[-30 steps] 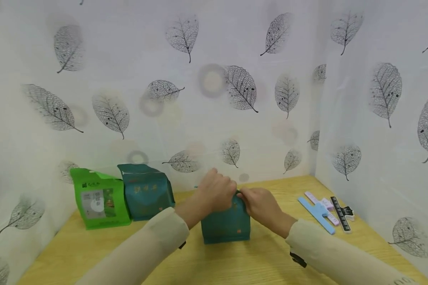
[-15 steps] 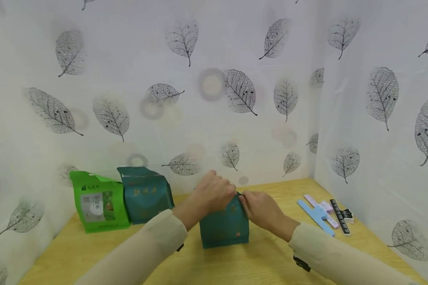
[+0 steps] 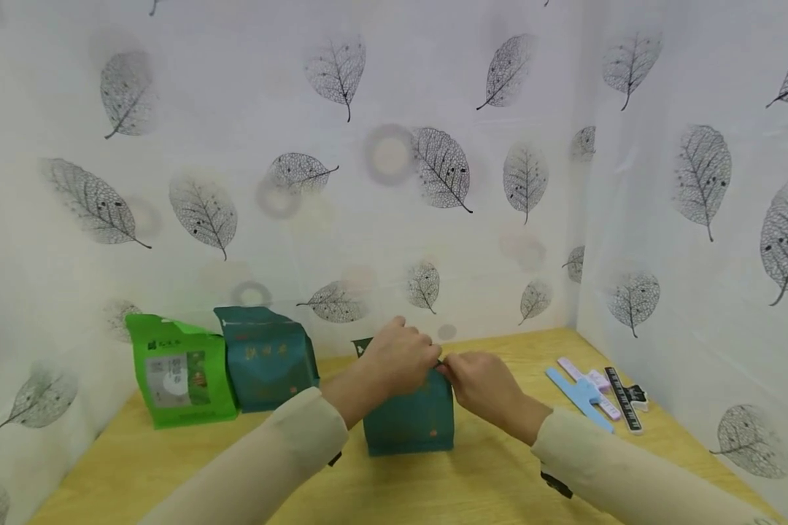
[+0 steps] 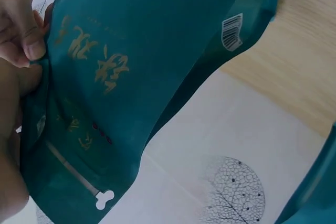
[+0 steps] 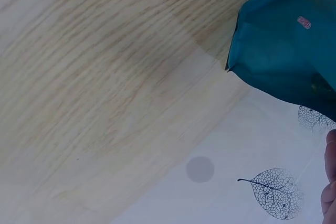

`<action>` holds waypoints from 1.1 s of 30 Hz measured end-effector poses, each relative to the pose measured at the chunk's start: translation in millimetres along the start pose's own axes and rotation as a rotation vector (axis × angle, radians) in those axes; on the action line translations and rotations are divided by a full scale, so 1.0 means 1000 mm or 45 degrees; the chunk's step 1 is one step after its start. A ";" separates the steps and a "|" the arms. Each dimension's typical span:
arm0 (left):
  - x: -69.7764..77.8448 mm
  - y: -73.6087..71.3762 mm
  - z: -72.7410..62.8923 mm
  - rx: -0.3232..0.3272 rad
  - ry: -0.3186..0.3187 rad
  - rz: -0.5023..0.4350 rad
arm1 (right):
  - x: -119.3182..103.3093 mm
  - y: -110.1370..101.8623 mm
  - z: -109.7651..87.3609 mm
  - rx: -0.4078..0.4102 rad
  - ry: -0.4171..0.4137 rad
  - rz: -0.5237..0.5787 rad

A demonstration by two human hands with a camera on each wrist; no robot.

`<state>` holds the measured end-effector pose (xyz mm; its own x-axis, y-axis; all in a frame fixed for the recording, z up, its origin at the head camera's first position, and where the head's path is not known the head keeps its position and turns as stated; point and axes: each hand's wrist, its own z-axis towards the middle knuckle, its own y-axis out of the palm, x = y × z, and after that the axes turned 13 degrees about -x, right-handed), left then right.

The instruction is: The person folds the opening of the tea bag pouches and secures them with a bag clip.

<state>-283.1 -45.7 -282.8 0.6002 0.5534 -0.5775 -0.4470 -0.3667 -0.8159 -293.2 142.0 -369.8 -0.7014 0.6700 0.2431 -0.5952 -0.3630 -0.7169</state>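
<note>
Mostly teal pouch (image 3: pixel 410 423); gold characters (image 4: pixel 111 70), small barcode (image 4: pixel 231 32).

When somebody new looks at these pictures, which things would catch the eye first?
Probably the bright green bag, upright at the left of the table, beside the rear teal bag. Next, the central teal bag, its top held in the left grip and right grip. At the right lie a light blue clip, a purple clip and a black-and-white clip.
</note>
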 end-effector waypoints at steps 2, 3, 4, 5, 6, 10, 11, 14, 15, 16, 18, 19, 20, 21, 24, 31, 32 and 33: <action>0.001 0.001 -0.002 -0.027 -0.016 -0.007 | -0.003 0.001 -0.001 -0.019 0.007 0.014; 0.001 0.002 -0.003 -0.031 -0.020 -0.011 | -0.005 0.001 -0.002 -0.038 0.015 0.033; 0.001 0.003 -0.004 -0.028 -0.019 -0.012 | -0.006 0.001 -0.003 -0.061 0.030 0.059; 0.001 0.004 -0.005 -0.019 -0.013 -0.013 | -0.008 0.001 -0.004 -0.082 0.049 0.081; 0.001 0.005 -0.006 0.003 -0.009 -0.010 | -0.010 0.001 -0.004 -0.104 0.073 0.111; 0.002 0.009 -0.007 0.144 -0.002 0.009 | -0.012 0.000 -0.006 -0.126 0.130 0.185; 0.002 0.010 -0.007 0.185 -0.005 0.018 | -0.011 0.000 -0.006 -0.115 0.125 0.175; 0.003 0.012 -0.006 0.286 -0.024 0.048 | -0.007 -0.001 -0.004 -0.065 0.062 0.117; 0.003 0.012 -0.005 0.312 -0.027 0.055 | -0.006 -0.002 -0.003 -0.044 0.036 0.093; 0.003 0.012 -0.004 0.327 -0.031 0.061 | -0.005 -0.002 -0.002 -0.028 0.014 0.065; 0.003 0.010 -0.003 0.322 -0.040 0.070 | -0.002 -0.003 0.000 -0.006 -0.013 0.023; 0.002 0.009 -0.002 0.305 -0.040 0.068 | -0.001 -0.003 0.000 -0.003 -0.018 0.008; 0.002 0.009 -0.002 0.284 -0.040 0.067 | -0.001 -0.004 0.001 -0.003 -0.022 0.000; 0.001 0.008 -0.002 0.261 -0.037 0.063 | 0.000 -0.004 0.001 -0.008 -0.027 -0.005; -0.001 0.006 -0.002 0.198 -0.026 0.047 | 0.001 -0.003 0.000 -0.033 -0.039 -0.010; -0.009 -0.003 -0.009 0.057 -0.020 -0.071 | 0.002 -0.005 -0.002 0.000 -0.096 0.020; -0.010 -0.005 -0.011 0.031 -0.025 -0.102 | 0.001 -0.005 -0.002 0.007 -0.105 0.030; -0.012 -0.007 -0.011 0.008 -0.026 -0.131 | 0.001 -0.005 -0.002 0.011 -0.114 0.041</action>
<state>-279.9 -58.7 -270.5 0.6297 0.6030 -0.4898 -0.3879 -0.3022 -0.8708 -290.4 145.9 -367.5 -0.7520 0.5977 0.2778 -0.5750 -0.3888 -0.7199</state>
